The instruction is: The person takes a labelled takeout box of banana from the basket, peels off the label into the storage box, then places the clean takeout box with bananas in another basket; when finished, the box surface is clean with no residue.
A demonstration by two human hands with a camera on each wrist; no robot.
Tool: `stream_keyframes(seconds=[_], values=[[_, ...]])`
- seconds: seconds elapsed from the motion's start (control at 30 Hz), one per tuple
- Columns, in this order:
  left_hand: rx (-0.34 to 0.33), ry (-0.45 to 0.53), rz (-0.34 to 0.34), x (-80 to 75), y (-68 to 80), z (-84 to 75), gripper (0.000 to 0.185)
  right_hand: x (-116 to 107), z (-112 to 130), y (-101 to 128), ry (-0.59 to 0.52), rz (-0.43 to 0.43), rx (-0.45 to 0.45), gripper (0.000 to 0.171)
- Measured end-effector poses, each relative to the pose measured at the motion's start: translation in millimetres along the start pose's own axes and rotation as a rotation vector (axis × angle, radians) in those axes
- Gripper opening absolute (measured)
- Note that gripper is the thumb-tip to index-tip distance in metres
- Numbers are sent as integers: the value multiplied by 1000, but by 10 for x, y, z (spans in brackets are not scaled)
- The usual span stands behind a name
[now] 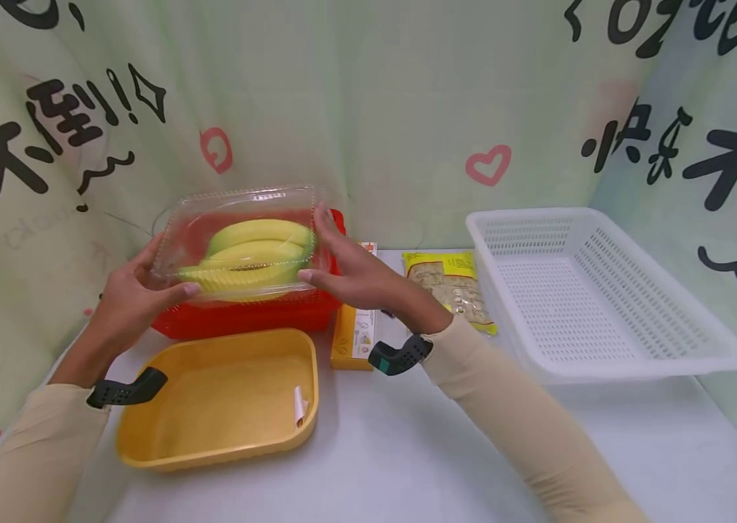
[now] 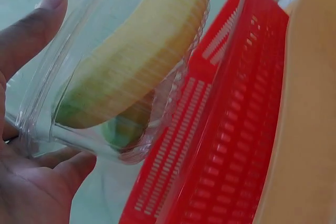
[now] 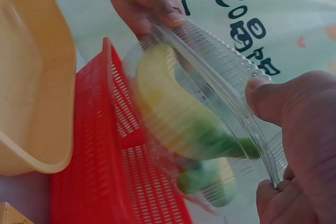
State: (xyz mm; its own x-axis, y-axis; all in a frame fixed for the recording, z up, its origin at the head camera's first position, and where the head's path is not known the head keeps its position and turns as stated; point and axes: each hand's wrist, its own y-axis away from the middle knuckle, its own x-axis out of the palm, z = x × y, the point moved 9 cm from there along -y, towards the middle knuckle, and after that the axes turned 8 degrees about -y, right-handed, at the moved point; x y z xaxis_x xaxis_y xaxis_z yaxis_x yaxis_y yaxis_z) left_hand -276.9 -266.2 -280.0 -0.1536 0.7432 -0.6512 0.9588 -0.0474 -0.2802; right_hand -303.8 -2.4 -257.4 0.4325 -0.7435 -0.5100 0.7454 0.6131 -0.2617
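Observation:
A clear plastic clamshell container (image 1: 195, 218) with bananas (image 1: 257, 250) inside is held up between both hands over the red basket (image 1: 244, 319). My left hand (image 1: 129, 294) grips its left end, thumb on the near side. At the opposite end, my right hand (image 1: 358, 272) grips it with thumb and fingers. The left wrist view shows a yellow banana with a green tip (image 2: 136, 51) through the clear wall. From the right wrist, the container (image 3: 220, 82) appears tilted beside the red basket's slotted wall (image 3: 113, 145), with its lid closed.
A yellow tray (image 1: 211, 407) with a small white paper piece (image 1: 299, 405) stands in front of the red basket. To its right lie an orange-and-white box (image 1: 352, 341) and a yellow-topped bag (image 1: 450, 287). A white slotted basket (image 1: 604, 305) stands at the right.

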Motion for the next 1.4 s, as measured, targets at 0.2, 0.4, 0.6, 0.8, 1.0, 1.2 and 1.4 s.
stream_keyframes(seconds=[0.2, 0.4, 0.6, 0.8, 1.0, 1.2, 1.4], values=[[-40, -28, 36, 28, -112, 144, 92, 103, -191, -100, -2, 1, 40, 88], [-52, -56, 40, 76, -171, 245, 95, 167, -361, -174, 6, -12, 79, 86], [-86, -86, 84, 137, -206, 336, 100, 234, -502, -211, 17, -4, 123, 86], [-105, -122, 177, 205, -232, 435, 103, 322, -600, -239, 37, 7, 186, 85], [-124, -134, 210, 232, -231, 526, 107, 363, -621, -243, 81, 0, 194, 85], [-142, -137, 221, 241, -222, 554, 109, 365, -625, -265, 103, 1, 217, 86], [-153, -150, 239, 261, -232, 558, 110, 370, -635, -290, 121, 31, 249, 83]])
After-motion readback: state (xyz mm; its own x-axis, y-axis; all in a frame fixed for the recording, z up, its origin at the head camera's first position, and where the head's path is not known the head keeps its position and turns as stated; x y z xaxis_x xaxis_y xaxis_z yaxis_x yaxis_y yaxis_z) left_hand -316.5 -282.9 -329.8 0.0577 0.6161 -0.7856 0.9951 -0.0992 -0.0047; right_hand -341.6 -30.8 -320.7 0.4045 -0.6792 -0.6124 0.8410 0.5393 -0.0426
